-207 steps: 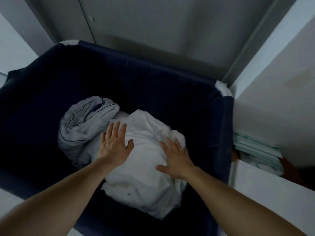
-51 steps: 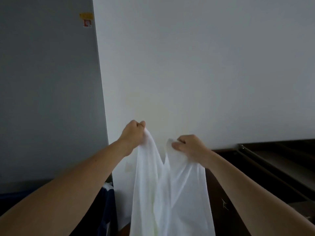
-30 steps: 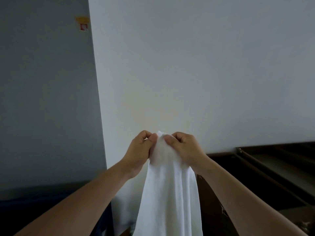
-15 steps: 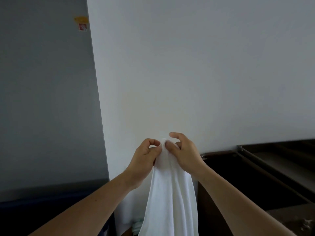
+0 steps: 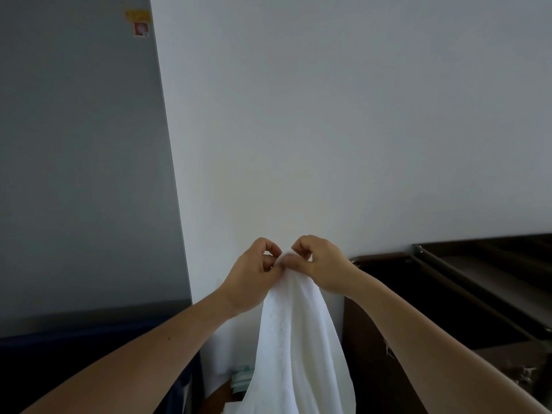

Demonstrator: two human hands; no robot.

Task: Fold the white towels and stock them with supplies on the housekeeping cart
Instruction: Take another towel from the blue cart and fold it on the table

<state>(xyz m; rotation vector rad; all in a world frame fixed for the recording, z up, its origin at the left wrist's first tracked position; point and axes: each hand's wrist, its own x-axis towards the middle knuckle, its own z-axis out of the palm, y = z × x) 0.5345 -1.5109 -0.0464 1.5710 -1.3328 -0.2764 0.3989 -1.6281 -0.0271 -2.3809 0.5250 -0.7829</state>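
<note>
Head view, left hand (image 5: 251,277) and right hand (image 5: 321,265) side by side, each pinching the top edge of a white towel (image 5: 298,348) hanging at centre, dark cart (image 5: 448,294) at right, navy laundry bin (image 5: 89,348) lower left, white wall (image 5: 328,115) far behind.

Only one view is given, taken from the person's head. It is turned forward, tilted slightly down, toward a pale wall (image 5: 358,130), by which most of the frame is filled. The towel (image 5: 295,339) is seen close, low and near the centre.
</note>
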